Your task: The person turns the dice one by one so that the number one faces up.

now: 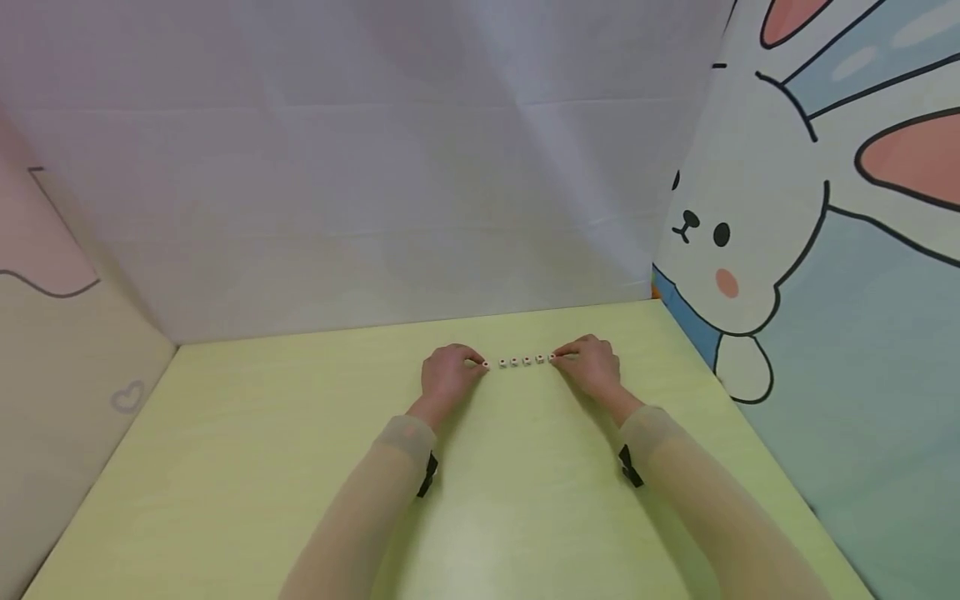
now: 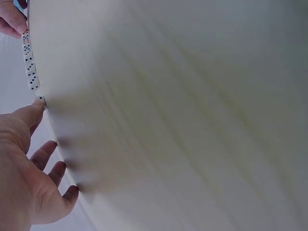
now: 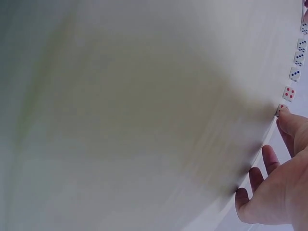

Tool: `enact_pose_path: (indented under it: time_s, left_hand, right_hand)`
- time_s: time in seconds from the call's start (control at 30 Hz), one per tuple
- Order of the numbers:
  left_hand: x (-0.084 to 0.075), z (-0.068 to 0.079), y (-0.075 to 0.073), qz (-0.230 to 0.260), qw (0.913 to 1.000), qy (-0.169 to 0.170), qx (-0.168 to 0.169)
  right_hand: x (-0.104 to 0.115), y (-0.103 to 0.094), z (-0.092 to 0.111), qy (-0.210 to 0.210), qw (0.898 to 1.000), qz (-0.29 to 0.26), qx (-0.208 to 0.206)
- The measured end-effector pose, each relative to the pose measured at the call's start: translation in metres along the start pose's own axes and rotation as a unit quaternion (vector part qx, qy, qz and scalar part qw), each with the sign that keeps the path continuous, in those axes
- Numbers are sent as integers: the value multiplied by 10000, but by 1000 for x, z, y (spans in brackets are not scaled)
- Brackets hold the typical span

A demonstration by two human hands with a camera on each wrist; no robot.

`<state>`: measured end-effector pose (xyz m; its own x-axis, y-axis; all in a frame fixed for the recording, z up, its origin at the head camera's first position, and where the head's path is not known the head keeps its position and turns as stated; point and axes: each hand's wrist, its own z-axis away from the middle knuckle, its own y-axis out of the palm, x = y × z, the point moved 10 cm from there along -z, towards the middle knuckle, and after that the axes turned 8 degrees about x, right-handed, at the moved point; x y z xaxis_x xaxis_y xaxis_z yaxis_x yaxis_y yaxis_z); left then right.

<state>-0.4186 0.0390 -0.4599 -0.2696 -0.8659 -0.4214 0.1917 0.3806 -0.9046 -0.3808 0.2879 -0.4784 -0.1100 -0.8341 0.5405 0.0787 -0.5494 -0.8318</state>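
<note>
Several small white dice [image 1: 527, 361] stand in a row across the table, toward its far edge. My left hand [image 1: 448, 372] pinches the leftmost die [image 2: 40, 99] between thumb and forefinger; a small gap parts it from its neighbour. At the other end, my right hand [image 1: 592, 367] grips the rightmost die [image 3: 281, 109] the same way, close to a die with red pips [image 3: 288, 93]. Both held dice appear to be at table level. In each wrist view the remaining fingers are spread, with their tips at the tabletop. Blue pips show on other dice in the row.
The pale yellow table [image 1: 262, 467] reaches back to a white curtain [image 1: 360, 183]. On the right hangs a panel with a cartoon rabbit [image 1: 750, 242]; a light panel with a heart [image 1: 128, 397] borders the left side.
</note>
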Motion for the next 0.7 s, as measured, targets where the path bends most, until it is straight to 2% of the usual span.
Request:
enact_pose_path:
  time_s: [0.2, 0.47, 0.6, 0.7]
  left_hand:
    - [2, 2, -1, 124, 9999, -36, -8]
    - [10, 7, -3, 395, 9992, -24, 48]
    - [15, 12, -13, 327, 9993, 144, 99]
    - [20, 19, -26, -61, 9993, 334, 170]
  right_hand:
    - [2, -1, 0, -30, 10000, 45, -10]
    - [2, 0, -1, -114, 9998, -158, 86]
    - [-1, -4, 0, -169, 9981, -575, 150]
    - [-4, -12, 7, -223, 9961, -834, 205]
